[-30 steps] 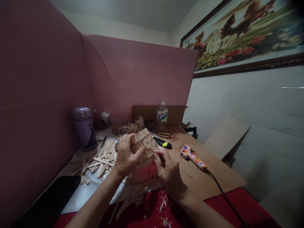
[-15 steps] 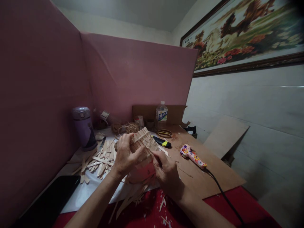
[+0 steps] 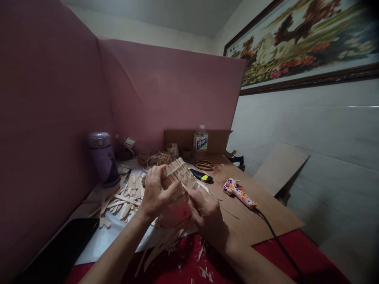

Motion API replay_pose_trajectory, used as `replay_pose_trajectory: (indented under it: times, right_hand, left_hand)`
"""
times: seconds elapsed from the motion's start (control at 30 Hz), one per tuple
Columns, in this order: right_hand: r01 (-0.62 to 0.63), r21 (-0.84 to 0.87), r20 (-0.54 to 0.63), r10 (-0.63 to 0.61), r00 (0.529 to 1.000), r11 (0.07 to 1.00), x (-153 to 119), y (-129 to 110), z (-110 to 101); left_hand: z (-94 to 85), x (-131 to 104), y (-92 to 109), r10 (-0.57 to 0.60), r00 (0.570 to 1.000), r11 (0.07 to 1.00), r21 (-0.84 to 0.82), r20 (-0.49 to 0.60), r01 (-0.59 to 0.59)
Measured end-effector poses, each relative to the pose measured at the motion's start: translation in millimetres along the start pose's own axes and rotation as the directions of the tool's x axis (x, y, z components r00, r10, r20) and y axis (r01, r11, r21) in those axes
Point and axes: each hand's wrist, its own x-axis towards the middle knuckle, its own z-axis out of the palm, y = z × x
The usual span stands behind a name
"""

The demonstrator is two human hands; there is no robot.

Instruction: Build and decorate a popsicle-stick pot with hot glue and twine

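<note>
A small panel of wooden craft sticks (image 3: 177,169), joined side by side with a crosspiece, is held up in front of me. My left hand (image 3: 155,191) grips its left side, thumb across the near face and fingers behind. At its lower right edge, my right hand (image 3: 204,207) is closed, thumb and forefinger pinched at a thin pale strip whose shape I cannot make out well. Behind the panel lies a black and yellow utility knife (image 3: 201,176). Loose craft sticks (image 3: 130,197) are heaped left of my left hand.
A floral glue gun (image 3: 239,192) with a black cord lies on the cardboard (image 3: 266,221) at right. Scissors (image 3: 203,165), a plastic bottle (image 3: 201,142) and twine (image 3: 164,158) stand behind. A purple flask (image 3: 103,159) and a black phone-like slab (image 3: 71,240) are at left.
My right hand has shifted slightly left and up along the panel's lower edge. My left hand keeps its hold, and the view has shifted a little.
</note>
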Motion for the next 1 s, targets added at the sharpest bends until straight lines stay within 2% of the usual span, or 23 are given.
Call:
replay_pose_trajectory:
  times: [0.13,0.33,0.43,0.87,1.0]
  right_hand:
    - [0.005,-0.084,0.003,-0.005,1.0,0.996,0,-2,0]
    - [-0.123,0.115,-0.038,0.128,0.991,0.986,4,-4,2]
    - [-0.164,0.156,-0.034,0.171,0.985,0.974,6,-5,2]
    - [-0.185,0.169,-0.091,0.202,0.975,0.968,9,-5,-2]
    - [-0.199,0.248,-0.076,0.224,0.971,0.948,6,-5,-3]
  left_hand:
    - [0.0,0,-2,-0.006,1.0,1.0,-0.008,0.003,0.006]
    - [0.6,1,-6,-0.019,1.0,0.999,-0.043,-0.008,0.019]
    - [0.2,2,-6,-0.029,1.0,0.998,-0.048,0.001,0.029]
    - [-0.1,3,-10,-0.045,0.999,0.996,-0.083,0.01,0.046]
    - [0.0,3,-11,-0.054,0.999,0.994,-0.094,0.01,0.054]
